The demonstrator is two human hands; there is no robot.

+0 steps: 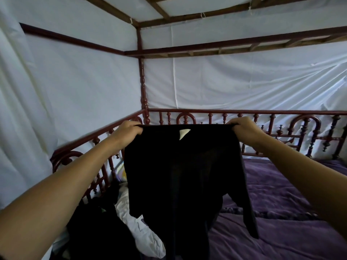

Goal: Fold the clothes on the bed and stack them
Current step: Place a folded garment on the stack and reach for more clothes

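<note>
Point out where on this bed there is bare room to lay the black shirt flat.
Free: the purple bedspread right of the hanging black shirt, bordered behind by the red railing. Crowded: the left side, where a white garment and a dark clothes pile lie beside the railing. The left hand and right hand pinch the shirt's top edge.
</note>
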